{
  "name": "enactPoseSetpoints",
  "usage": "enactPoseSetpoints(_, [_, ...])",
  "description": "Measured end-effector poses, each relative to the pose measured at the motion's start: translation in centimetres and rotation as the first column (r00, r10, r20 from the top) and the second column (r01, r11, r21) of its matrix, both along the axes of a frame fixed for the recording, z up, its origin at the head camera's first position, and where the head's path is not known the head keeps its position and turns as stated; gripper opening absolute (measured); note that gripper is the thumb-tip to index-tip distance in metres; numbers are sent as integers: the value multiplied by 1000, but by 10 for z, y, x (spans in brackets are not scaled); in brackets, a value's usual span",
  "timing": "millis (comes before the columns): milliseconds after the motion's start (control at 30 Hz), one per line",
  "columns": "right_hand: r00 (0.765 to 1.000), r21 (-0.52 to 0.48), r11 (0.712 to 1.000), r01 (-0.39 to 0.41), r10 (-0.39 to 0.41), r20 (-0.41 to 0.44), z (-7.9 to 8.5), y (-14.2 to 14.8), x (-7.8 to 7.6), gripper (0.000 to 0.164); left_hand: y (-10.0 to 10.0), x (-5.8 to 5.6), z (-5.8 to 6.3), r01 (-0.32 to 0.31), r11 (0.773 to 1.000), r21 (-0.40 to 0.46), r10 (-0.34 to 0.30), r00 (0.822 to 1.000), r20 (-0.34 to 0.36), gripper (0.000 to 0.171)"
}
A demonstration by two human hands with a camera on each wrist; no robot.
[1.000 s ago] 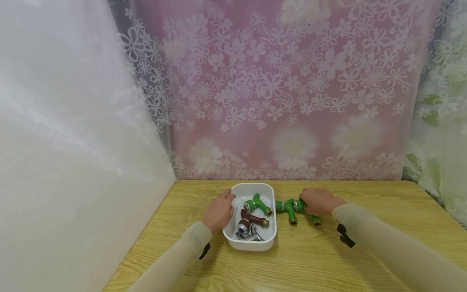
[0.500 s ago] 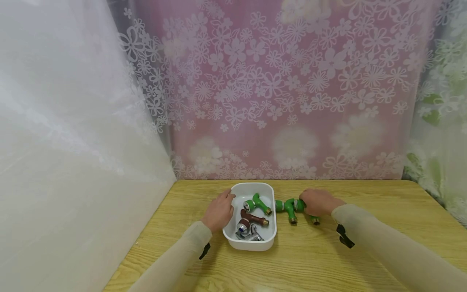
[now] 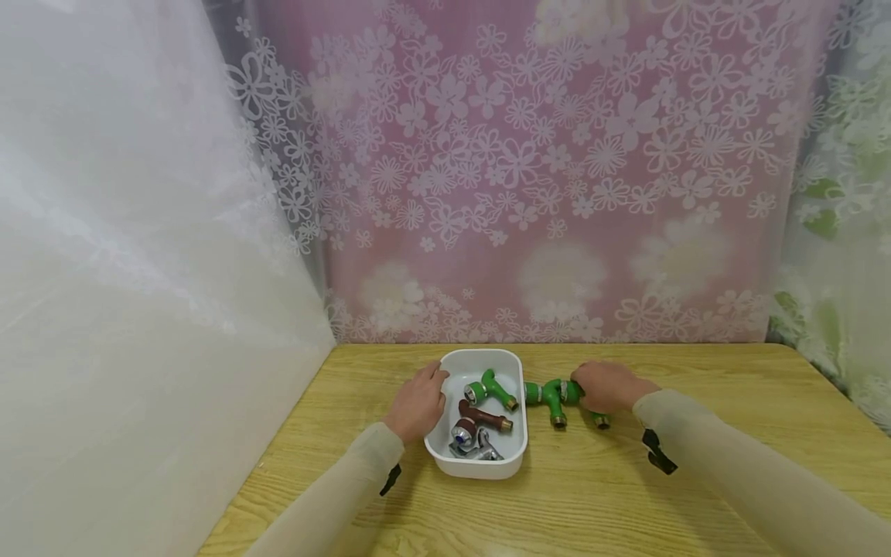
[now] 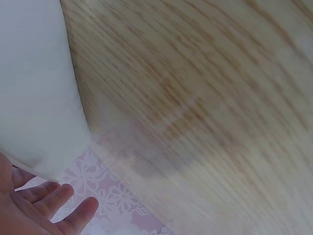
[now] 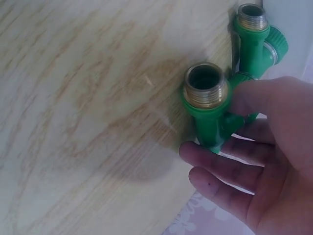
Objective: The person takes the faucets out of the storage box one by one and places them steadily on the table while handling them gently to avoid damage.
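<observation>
My left hand (image 3: 418, 404) grips the left rim of a white plastic basin (image 3: 482, 468); in the left wrist view its fingers (image 4: 80, 215) lie along the outer wall. Inside the basin are a green tap (image 3: 496, 389), a brown tap (image 3: 485, 415) and a chrome tap (image 3: 480, 449). Right of the basin, a second green tap (image 3: 554, 398) lies on the table, close against the basin wall. My right hand (image 3: 609, 384) holds a third green tap (image 5: 208, 112), thumb on one side and fingers on the other, its brass threaded end showing. The hand hides much of this tap in the head view.
The wood-grain table (image 3: 592, 495) runs to a back edge at a pink flowered curtain (image 3: 557, 193). A white sheet (image 3: 139, 271) hangs along the left side, and a green patterned sheet (image 3: 842, 232) along the right.
</observation>
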State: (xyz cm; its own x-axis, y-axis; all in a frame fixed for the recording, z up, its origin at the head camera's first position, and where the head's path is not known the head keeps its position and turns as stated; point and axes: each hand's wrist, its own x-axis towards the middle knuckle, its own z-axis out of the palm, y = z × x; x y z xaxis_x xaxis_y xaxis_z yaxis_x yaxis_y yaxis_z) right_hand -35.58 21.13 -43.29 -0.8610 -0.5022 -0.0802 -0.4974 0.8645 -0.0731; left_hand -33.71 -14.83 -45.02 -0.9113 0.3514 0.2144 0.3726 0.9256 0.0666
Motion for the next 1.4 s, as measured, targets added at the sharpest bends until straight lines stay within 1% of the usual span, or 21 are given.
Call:
enactPoseSetpoints(167, [998, 36, 999, -13, 16, -57, 2, -1, -1, 28, 0, -1, 0, -4, 1000, 5, 4, 1000, 4, 40])
enactPoseSetpoints(267, [995, 62, 998, -21, 27, -95, 6, -3, 0, 32, 0, -1, 1, -2, 1000, 4, 2, 1000, -2, 40])
enactPoseSetpoints(433, [990, 79, 996, -38, 48, -130, 15, -12, 5, 37, -1, 0, 2, 11, 1000, 1, -11, 1000, -7, 40])
enactPoseSetpoints(667, [983, 58, 995, -81, 89, -161, 29, -28, 13, 32, -2, -1, 3, 12, 1000, 8, -12, 1000, 1, 40])
enactPoseSetpoints(767, [978, 46, 993, -110, 116, -174, 33, -35, 16, 29, -3, -2, 2, 8, 1000, 7, -8, 1000, 2, 40])
enactPoseSetpoints(867, [972, 42, 990, -134, 140, -191, 35, -42, 17, 30, -2, -3, 2, 3, 1000, -3, -3, 1000, 3, 40])
enactPoseSetpoints(1000, [969, 51, 988, -148, 155, -194, 39, -52, 19, 35, -2, -1, 4, -3, 1000, -6, 3, 1000, 12, 40])
enactPoseSetpoints(1067, [971, 55, 987, -154, 162, -179, 40, -58, 19, 37, -1, 0, 4, -5, 1000, -2, 5, 1000, 19, 40])
enactPoseSetpoints(1300, [968, 36, 977, -211, 213, -131, 52, -80, 25, 34, 0, 2, 3, -9, 1000, -1, 9, 1000, 22, 40])
enactPoseSetpoints(1400, [969, 29, 975, -222, 224, -102, 57, -91, 28, 35, 0, 1, 3, -4, 1000, 0, 4, 1000, 17, 40])
